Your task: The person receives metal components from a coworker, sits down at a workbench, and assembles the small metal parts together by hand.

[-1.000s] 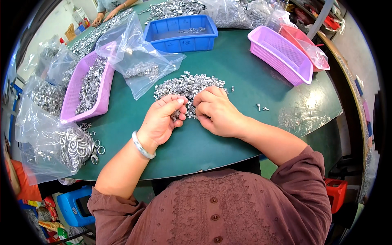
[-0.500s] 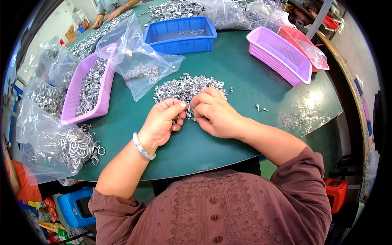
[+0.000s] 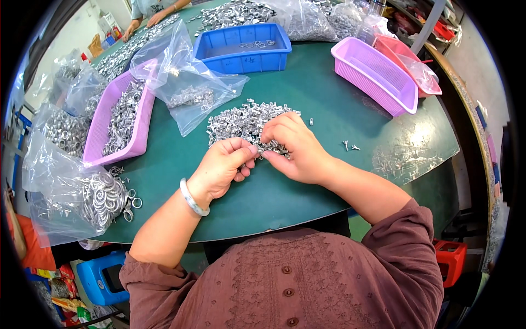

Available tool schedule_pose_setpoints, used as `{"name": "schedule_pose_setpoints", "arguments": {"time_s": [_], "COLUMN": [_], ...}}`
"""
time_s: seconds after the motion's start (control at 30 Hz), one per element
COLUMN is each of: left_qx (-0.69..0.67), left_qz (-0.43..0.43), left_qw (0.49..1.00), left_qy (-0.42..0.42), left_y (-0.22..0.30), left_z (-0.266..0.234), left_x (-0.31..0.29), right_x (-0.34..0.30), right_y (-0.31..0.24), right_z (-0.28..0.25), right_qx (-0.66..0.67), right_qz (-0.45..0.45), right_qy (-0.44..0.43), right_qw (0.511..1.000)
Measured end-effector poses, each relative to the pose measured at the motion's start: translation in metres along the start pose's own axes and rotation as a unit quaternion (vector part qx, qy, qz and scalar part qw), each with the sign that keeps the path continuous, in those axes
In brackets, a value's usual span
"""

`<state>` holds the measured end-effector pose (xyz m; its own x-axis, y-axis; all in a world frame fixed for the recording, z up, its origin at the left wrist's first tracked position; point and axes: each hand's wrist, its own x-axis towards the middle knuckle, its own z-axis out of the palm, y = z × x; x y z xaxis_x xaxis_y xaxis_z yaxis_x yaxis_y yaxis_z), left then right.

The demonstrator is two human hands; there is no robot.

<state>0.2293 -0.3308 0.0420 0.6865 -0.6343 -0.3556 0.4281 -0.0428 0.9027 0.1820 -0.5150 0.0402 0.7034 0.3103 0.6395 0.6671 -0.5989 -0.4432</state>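
Note:
Both my hands meet at the near edge of a heap of small silver metal pieces [image 3: 241, 122] on the green table. My left hand [image 3: 222, 167], with a pale bangle [image 3: 193, 198] at its wrist, is closed, its thumb and forefinger pinching a small silver metal part [image 3: 259, 156]; its other fingers are curled under. Beside it, my right hand [image 3: 298, 151] is bent over the heap, thumb tip close to that part and fingers curved down. Whatever lies between the right fingertips is too small to make out.
Left of the heap are a clear bag [image 3: 192, 101], a purple basket [image 3: 143, 123] of metal parts and a pile of silver rings [image 3: 104, 200]. Behind is a blue bin [image 3: 241, 64]. Right stand an empty purple basket [image 3: 378, 82] and two loose pieces [image 3: 350, 146]. Another person's hands [image 3: 156, 19] work far left.
My right hand has drawn slightly toward me and opened somewhat between thumb and forefinger. My left hand has shifted a little to the right, its thumb and forefinger now pinching near the right thumb.

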Motion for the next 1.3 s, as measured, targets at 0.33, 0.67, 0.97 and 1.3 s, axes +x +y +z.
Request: {"name": "schedule_pose_setpoints", "arguments": {"time_s": [0.33, 0.67, 0.97, 1.3], "left_qx": [0.007, -0.026, -0.035, -0.118], "left_qz": [0.034, 0.022, 0.025, 0.078], "left_qw": [0.999, 0.999, 0.998, 0.99], "left_qy": [-0.008, -0.029, -0.041, -0.027], "left_y": [-0.0017, 0.0002, -0.0007, 0.0014], "left_z": [0.0008, 0.0009, 0.0001, -0.0031], "left_x": [-0.0002, -0.0022, -0.0015, 0.0022], "right_x": [-0.0035, -0.0034, -0.0018, -0.004], "right_y": [0.0069, 0.0061, 0.0044, 0.0083], "right_z": [-0.0025, -0.005, -0.0054, -0.0009], "right_qx": [0.058, 0.078, 0.055, -0.001], "right_qz": [0.052, 0.055, 0.027, 0.042], "right_qy": [-0.036, -0.013, 0.005, -0.028], "right_qw": [0.996, 0.995, 0.998, 0.999]}}
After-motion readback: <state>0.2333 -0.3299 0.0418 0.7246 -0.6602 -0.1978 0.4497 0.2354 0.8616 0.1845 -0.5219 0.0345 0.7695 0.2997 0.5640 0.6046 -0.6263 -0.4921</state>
